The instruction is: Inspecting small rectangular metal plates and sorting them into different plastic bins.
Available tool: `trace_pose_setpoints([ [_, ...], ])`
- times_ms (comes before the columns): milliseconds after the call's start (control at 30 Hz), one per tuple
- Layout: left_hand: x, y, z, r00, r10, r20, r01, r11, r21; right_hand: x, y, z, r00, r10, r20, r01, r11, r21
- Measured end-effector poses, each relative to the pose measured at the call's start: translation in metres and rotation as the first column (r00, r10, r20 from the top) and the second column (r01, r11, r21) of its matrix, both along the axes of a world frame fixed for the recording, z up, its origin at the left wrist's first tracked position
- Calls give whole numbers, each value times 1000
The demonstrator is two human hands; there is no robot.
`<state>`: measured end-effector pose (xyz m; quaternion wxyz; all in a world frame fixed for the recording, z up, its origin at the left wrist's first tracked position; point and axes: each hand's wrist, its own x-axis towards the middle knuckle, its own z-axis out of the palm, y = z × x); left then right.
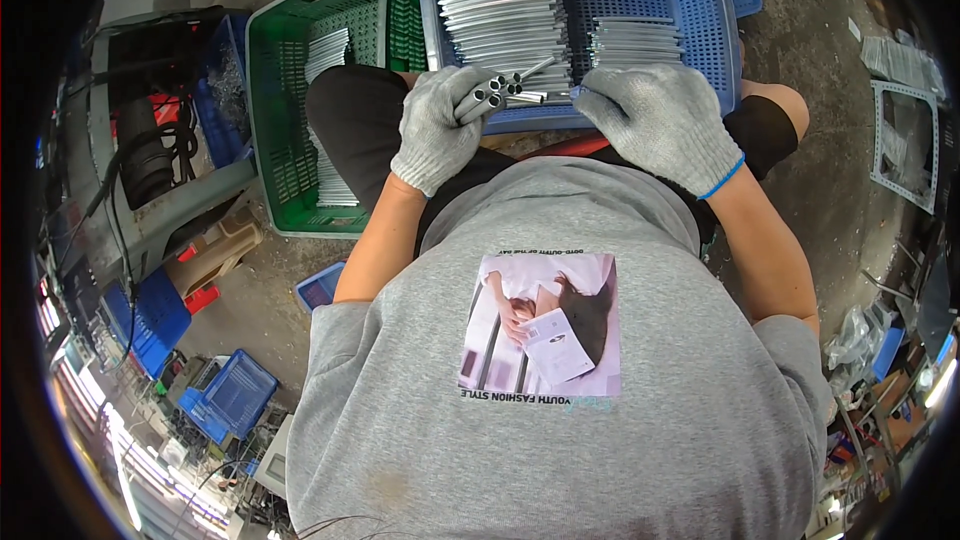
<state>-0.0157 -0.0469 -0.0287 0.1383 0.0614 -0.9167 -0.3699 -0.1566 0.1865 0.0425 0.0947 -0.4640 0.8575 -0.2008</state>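
My left hand, in a grey knit glove, is closed round a small bunch of metal tubes. Their open round ends point toward me and to the right. My right hand, gloved alike with a blue cuff edge, is level with the bunch, just right of it. Its fingers are curled together; whether anything is between them is hidden. Beyond both hands is a blue plastic crate. A tall stack of silvery tubes fills its left part, and a smaller stack of tubes lies to the right.
A green crate with more tubes inside stands by my left knee. Farther left are a metal machine frame and blue bins. A perforated metal frame lies on the floor at the right.
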Motion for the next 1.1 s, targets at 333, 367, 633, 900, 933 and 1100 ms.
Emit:
trace_pose_setpoints([
  [333,-2,11,14,997,3,-79,-9,997,-70,4,-9,2,995,9,99,-34,966,256],
  [367,-3,11,17,996,-9,-91,0,995,-99,2,-9,4,995,-1,97,-21,973,228],
  [633,-7,6,18,990,-59,-128,39,987,-155,-2,-10,-7,995,-24,94,8,987,160],
  [900,-8,5,18,990,-59,-125,43,991,-126,-6,-14,4,995,-15,100,1,990,142],
  [933,-9,4,18,990,-63,-129,48,992,-115,-7,-15,2,995,-31,97,15,987,161],
  [1100,-6,6,9,986,-51,-159,33,993,-114,-10,-17,11,953,-59,298,-18,969,248],
])
